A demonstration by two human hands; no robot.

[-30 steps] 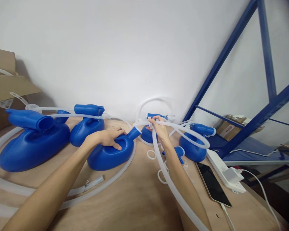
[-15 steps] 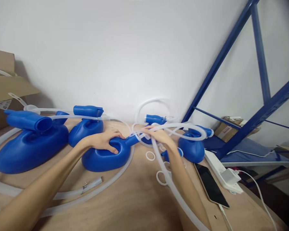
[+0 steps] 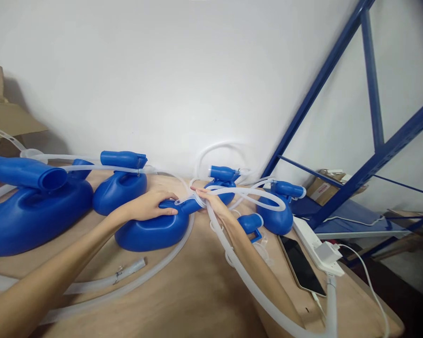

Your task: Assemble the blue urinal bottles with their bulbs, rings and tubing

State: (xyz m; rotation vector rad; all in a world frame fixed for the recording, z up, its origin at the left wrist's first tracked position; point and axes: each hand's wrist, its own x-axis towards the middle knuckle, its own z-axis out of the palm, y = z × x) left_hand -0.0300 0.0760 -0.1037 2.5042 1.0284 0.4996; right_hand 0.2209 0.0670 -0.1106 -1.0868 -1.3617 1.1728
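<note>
My left hand (image 3: pixel 151 205) is closed over the handle of a blue plastic urinal bottle (image 3: pixel 151 234), its thumb along the near side. The bottle lies low on the table with its neck (image 3: pixel 191 205) slanting up to the right. At the neck's mouth, my right hand (image 3: pixel 211 201) grips a translucent white cap (image 3: pixel 198 198) joined to a white hose (image 3: pixel 241 274). The cap's strap reaches back along the neck. My right fingers partly hide the cap, so I cannot tell how far it sits on the mouth. The hose loops right and runs down past my right forearm.
More blue bottles stand left (image 3: pixel 35 216), behind (image 3: pixel 121 192) and right (image 3: pixel 277 216). A loose blue spout (image 3: pixel 249 223) lies near white rings. A phone (image 3: pixel 301 267) and power strip (image 3: pixel 317 249) line the table's right side. A cardboard box (image 3: pixel 14 122) sits left, a blue rack (image 3: pixel 320 84) right.
My right hand has moved left and down, bringing the white cap and hose from beside the bottle to its neck mouth. My left hand stays on the handle. The view has shifted slightly right.
</note>
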